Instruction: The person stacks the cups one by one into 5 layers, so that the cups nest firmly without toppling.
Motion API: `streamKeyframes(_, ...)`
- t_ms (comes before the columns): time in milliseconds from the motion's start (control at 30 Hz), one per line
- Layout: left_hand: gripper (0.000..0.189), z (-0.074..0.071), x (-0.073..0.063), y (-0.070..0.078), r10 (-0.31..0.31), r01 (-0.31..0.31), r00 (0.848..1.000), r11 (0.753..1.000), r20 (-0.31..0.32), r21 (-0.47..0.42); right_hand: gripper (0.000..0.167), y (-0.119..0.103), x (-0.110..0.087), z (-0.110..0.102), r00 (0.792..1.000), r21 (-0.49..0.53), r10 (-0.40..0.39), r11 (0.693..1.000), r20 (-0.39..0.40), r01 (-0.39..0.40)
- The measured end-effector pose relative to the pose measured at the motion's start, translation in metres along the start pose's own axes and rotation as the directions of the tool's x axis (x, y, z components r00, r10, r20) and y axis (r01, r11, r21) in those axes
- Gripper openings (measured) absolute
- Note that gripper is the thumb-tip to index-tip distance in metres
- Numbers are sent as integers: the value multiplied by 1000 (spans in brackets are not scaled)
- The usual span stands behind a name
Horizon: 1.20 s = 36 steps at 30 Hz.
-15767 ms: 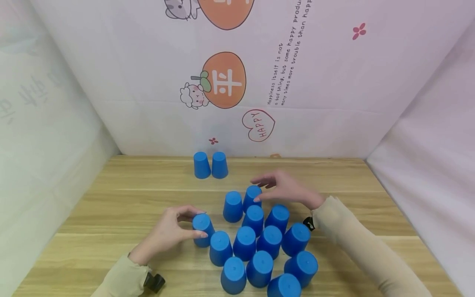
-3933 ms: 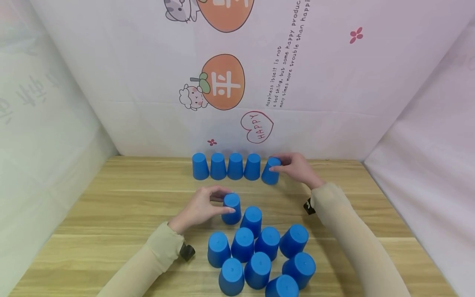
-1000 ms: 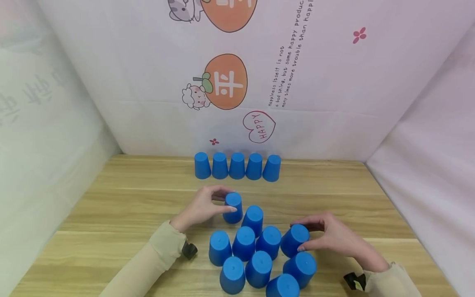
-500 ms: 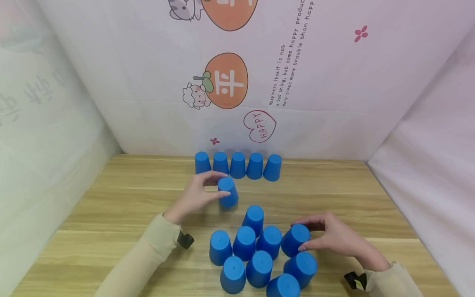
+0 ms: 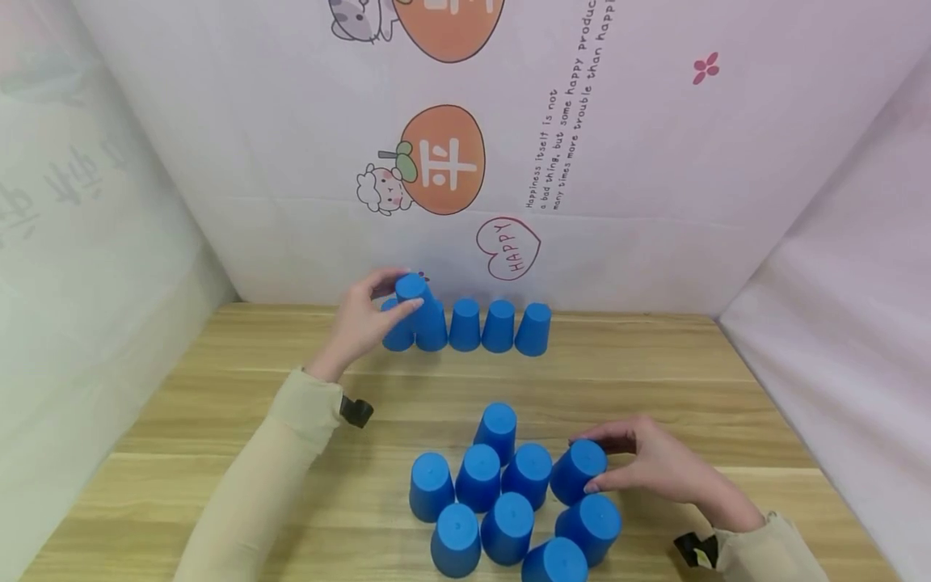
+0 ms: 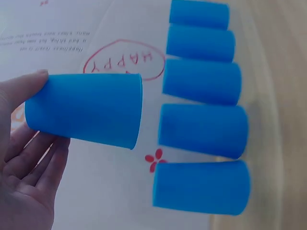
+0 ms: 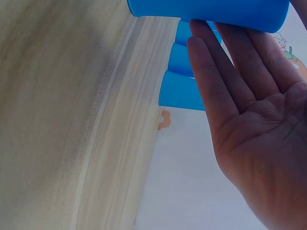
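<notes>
An upside-down blue cup is held between the thumb and fingers of my left hand. It is raised over the left part of a row of blue cups along the back wall, partly covering the two leftmost. In the left wrist view, a gap shows between the held cup and that row. My right hand grips another inverted blue cup at the right of the front group, thumb on the near side. The right wrist view shows its fingers along that cup.
Several more inverted blue cups stand close together at the front middle of the wooden table. A printed white cloth hangs right behind the back row. White cloth also borders the right side.
My left hand has lifted its cup from the table and carried it back and left, over the row. The right hand stays at its cup. Earlier, the back row grew from two cups to several.
</notes>
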State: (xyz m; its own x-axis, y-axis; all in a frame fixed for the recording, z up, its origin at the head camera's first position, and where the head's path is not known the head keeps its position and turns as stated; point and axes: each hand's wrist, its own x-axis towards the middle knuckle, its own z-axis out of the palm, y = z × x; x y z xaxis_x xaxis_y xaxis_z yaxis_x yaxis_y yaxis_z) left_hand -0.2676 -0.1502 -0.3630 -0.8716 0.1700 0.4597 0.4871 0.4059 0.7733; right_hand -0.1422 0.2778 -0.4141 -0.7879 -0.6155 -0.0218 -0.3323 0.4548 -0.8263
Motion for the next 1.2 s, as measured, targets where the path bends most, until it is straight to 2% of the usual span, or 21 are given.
streamKeyframes(167,54,-4,17,-3,-40,42,999,997,-24,63,46,-2,0,0,1000,14,-13,1000,7,13)
streamKeyframes(433,52,2,31,-11,-89,89,996,992,-9,93,47,-2,-1,1,1000,24,-8,1000,12,8)
streamKeyframes(1033,53,9,45,-25,-140,139,990,987,2,86,46,-2,-1,0,1000,11,-24,1000,9,23)
streamKeyframes(1200,62,7,45,-25,-137,136,991,988,1,76,45,-1,-1,-1,1000,22,-18,1000,9,17)
